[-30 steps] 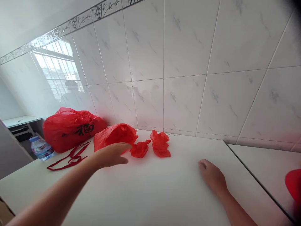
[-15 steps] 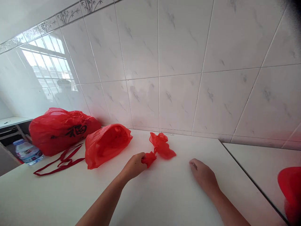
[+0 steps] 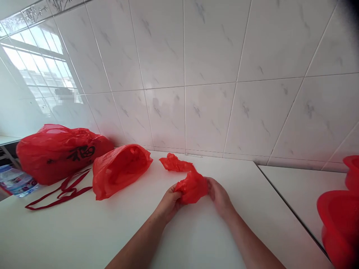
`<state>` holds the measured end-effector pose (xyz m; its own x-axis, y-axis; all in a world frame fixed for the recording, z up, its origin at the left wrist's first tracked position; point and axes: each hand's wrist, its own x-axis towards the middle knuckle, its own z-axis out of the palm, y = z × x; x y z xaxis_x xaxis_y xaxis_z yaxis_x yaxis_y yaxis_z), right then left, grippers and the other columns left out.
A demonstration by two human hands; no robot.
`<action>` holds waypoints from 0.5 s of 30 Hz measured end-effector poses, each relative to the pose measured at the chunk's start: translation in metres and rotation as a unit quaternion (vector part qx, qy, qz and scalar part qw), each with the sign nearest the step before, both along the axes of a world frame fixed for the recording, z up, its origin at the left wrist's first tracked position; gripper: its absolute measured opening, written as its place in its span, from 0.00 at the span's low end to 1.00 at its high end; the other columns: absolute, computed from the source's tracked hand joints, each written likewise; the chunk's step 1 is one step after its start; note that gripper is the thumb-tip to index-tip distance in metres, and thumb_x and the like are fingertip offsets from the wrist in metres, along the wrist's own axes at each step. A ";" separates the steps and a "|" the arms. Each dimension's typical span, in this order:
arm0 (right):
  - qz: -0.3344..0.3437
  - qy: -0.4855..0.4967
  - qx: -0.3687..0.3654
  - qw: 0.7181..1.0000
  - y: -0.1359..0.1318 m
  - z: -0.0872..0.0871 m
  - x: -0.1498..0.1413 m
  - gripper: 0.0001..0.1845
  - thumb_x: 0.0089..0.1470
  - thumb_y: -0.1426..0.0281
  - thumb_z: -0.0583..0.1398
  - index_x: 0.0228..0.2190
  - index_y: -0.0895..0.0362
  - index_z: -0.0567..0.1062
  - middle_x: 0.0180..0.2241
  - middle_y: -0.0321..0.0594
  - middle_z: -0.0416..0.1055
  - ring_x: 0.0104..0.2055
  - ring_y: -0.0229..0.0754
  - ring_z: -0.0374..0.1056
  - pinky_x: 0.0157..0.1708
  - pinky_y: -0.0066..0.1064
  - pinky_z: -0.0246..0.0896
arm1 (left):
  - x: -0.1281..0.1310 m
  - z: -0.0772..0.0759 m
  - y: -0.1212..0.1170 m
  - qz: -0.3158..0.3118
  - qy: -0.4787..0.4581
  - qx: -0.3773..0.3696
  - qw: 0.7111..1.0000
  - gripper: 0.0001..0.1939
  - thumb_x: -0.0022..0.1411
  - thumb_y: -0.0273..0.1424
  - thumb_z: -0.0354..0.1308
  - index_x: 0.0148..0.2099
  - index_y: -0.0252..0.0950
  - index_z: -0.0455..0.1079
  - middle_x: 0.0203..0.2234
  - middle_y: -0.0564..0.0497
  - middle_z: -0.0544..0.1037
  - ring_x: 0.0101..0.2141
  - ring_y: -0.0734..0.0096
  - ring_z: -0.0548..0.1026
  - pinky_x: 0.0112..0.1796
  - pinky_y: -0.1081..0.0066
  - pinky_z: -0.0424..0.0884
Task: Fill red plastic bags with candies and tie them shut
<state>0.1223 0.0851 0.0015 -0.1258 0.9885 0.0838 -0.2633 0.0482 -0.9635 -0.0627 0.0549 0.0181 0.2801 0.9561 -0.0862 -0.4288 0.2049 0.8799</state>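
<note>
A crumpled red plastic bag [image 3: 194,186] lies low over the white tabletop in front of me, one twisted end trailing toward the wall. My left hand [image 3: 169,203] pinches its lower left side between thumb and fingers. On the opposite side, my right hand [image 3: 220,196] has its fingers closed at the bag's right edge; the fingertips are partly hidden. To the left, a second red plastic bag [image 3: 120,173] rests on its side with its mouth gaping.
A large stuffed red bag [image 3: 63,153] with a black character stands at the left, dark red straps [image 3: 60,196] in front. Beside it is a plastic water bottle [image 3: 18,183]. Red bowl-like containers [image 3: 338,220] stand at the right, past a table seam. A tiled wall [image 3: 210,112] closes the back.
My right hand has moved left from the bare tabletop to grip the crumpled bag. The bag is turned and more bunched between both hands. The view has shifted right, showing more red containers.
</note>
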 end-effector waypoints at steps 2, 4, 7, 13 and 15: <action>0.046 0.033 -0.028 0.998 -0.005 0.001 0.008 0.33 0.52 0.44 0.50 0.46 0.55 0.71 0.40 0.45 0.73 0.41 0.46 0.69 0.41 0.38 0.63 | 0.000 -0.004 0.001 0.016 0.005 0.007 1.000 0.14 0.44 0.22 0.55 0.37 0.35 0.68 0.29 0.51 0.71 0.30 0.72 0.70 0.34 0.70 0.67; 0.036 -0.003 -0.026 0.999 -0.009 0.001 0.008 0.32 0.50 0.46 0.54 0.49 0.53 0.68 0.40 0.43 0.72 0.40 0.44 0.69 0.39 0.37 0.63 | 0.002 -0.007 0.001 0.041 0.038 0.018 0.998 0.15 0.44 0.22 0.54 0.38 0.35 0.67 0.29 0.51 0.71 0.29 0.72 0.70 0.32 0.72 0.67; -0.065 -0.139 -0.014 0.988 -0.010 0.001 0.000 0.16 0.43 0.60 0.60 0.35 0.55 0.72 0.28 0.35 0.70 0.28 0.38 0.65 0.28 0.29 0.61 | 0.004 -0.010 0.002 0.115 0.154 0.056 0.980 0.10 0.44 0.23 0.54 0.33 0.35 0.65 0.24 0.54 0.70 0.24 0.75 0.68 0.27 0.75 0.64; -0.234 -0.218 -0.039 0.947 -0.011 0.005 0.007 0.03 0.39 0.69 0.56 0.22 0.55 0.65 0.21 0.31 0.61 0.23 0.34 0.54 0.19 0.24 0.50 | -0.002 -0.017 0.004 0.252 0.215 0.064 0.941 0.06 0.46 0.25 0.50 0.30 0.38 0.59 0.23 0.57 0.65 0.22 0.77 0.65 0.24 0.76 0.60; -0.272 -0.225 -0.043 0.935 -0.012 0.008 0.016 0.04 0.40 0.68 0.56 0.23 0.55 0.66 0.23 0.32 0.64 0.24 0.35 0.56 0.20 0.25 0.52 | -0.007 -0.016 0.005 0.283 0.218 0.066 0.932 0.08 0.46 0.25 0.49 0.32 0.39 0.59 0.26 0.57 0.65 0.23 0.77 0.65 0.24 0.76 0.61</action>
